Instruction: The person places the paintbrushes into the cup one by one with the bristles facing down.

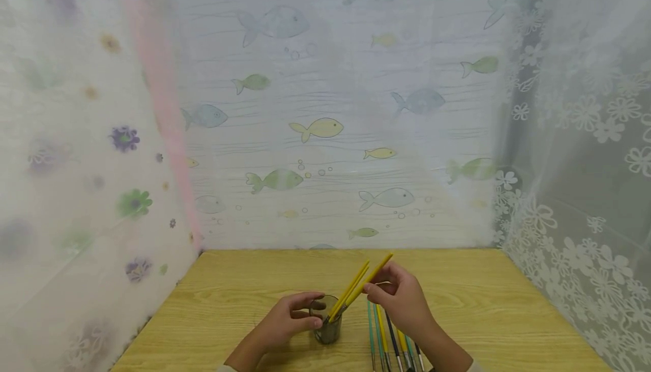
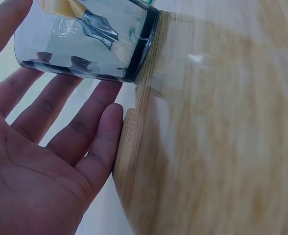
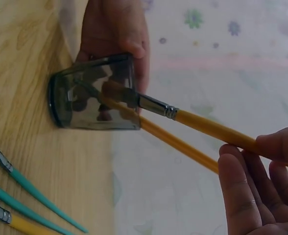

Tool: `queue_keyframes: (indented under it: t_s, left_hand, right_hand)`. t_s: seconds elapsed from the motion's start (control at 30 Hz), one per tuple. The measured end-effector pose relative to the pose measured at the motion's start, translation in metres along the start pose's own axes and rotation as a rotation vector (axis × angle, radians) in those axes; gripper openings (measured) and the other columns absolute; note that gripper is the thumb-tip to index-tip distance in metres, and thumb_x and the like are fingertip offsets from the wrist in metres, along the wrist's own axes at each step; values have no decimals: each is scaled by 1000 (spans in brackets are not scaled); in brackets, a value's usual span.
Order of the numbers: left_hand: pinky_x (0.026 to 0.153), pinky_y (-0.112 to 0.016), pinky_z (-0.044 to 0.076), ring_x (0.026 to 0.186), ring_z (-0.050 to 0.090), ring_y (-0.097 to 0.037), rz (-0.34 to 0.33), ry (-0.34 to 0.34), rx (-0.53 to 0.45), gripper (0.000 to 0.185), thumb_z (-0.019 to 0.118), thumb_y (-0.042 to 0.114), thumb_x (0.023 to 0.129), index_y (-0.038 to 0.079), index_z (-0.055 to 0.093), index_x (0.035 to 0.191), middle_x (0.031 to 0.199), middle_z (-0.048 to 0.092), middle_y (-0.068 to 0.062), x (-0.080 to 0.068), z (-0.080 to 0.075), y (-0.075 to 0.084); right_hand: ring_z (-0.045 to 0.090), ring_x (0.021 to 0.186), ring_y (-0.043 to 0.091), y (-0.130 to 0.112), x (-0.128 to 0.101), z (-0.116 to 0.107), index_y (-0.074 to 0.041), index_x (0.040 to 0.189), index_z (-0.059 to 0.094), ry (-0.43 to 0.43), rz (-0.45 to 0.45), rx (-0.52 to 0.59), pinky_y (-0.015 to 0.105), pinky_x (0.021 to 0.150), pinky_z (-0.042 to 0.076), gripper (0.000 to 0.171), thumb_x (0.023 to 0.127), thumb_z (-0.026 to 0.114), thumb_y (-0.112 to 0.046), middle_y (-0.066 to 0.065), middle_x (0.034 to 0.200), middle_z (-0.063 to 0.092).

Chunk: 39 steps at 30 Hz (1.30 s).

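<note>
A smoky, see-through glass (image 1: pixel 327 335) stands upright on the table. My left hand (image 1: pixel 285 321) holds it from the left, with the thumb on the near side and the fingers round the far side. Thin yellow paintbrushes (image 1: pixel 351 290) lean in the glass, bristles down; in the left wrist view pale bristles (image 2: pixel 123 50) show through its wall. A thicker yellow paintbrush (image 3: pixel 207 128) is pinched between the thumb and fingers of my right hand (image 1: pixel 407 298). Its metal ferrule (image 3: pixel 155 105) crosses the rim, and the bristle end is inside the glass.
Several more paintbrushes, among them a teal one (image 1: pixel 370 327) and a dark one (image 1: pixel 393 335), lie side by side on the wooden table (image 1: pixel 229 281) beneath and beside my right forearm. Curtains with fish (image 1: pixel 325 128) and flowers (image 1: pixel 134 203) enclose the table's back and sides.
</note>
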<state>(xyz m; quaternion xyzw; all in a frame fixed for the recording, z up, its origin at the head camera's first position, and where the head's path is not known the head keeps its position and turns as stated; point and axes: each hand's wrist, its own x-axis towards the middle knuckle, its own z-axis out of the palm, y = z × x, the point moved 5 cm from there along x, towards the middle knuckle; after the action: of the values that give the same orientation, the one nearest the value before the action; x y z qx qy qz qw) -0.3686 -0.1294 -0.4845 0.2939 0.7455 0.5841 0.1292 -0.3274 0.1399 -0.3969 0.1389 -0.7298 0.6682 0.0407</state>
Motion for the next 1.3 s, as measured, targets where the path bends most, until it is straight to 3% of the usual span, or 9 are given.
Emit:
queue_keyframes:
  t_s: [0.57, 1.03, 1.3]
  left_hand:
    - [96, -35, 59, 129, 61, -37, -25, 22, 7, 55, 69, 29, 101, 15, 53, 152, 147, 57, -22, -1, 1, 0]
    - [96, -37, 59, 128, 62, -36, -26, 21, 6, 51, 69, 29, 102, 20, 56, 150, 147, 57, -21, 0, 0, -1]
    - [98, -41, 59, 128, 62, -37, -27, 20, 7, 50, 68, 28, 102, 21, 56, 150, 145, 59, -22, -1, 1, -1]
  right_hand:
    - [75, 96, 26, 14, -1, 11, 1, 116, 64, -47, -2, -69, 31, 77, 64, 31, 97, 75, -20, 15, 109, 71]
    - [73, 88, 22, 21, 0, 17, -2, 116, 67, -92, -33, -198, 28, 73, 61, 32, 97, 75, -27, 9, 103, 72]
    - [73, 86, 18, 21, -2, 19, -1, 116, 67, -103, -42, -202, 35, 73, 62, 30, 98, 74, -24, 8, 102, 72]
